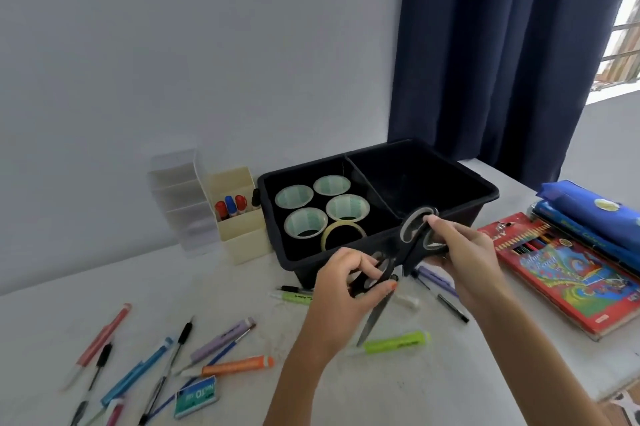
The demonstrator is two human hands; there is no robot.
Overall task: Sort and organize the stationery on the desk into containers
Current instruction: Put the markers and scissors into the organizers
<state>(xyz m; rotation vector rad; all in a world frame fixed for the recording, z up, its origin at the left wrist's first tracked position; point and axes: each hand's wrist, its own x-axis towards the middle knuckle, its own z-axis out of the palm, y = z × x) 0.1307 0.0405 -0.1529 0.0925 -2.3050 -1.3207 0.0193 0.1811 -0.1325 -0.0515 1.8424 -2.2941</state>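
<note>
My left hand (341, 294) grips the handles of a black pair of scissors (375, 316), whose blades point down at the white desk. My right hand (467, 259) holds a second black pair of scissors (414, 228) by its handle loops, at the front rim of the black two-part tray (485, 191). The tray's left part holds several tape rolls (347, 208); nothing shows in its right part. Loose pens (173, 353), a green highlighter (398, 344) and an orange highlighter (239, 366) lie on the desk in front.
A cream organizer (242, 238) with red and blue markers and a clear organizer (180, 197) stand left of the tray. A coloured pencil box (571, 273) and blue pouch (588, 207) lie at the right. A green staples box (195, 396) sits near the front edge.
</note>
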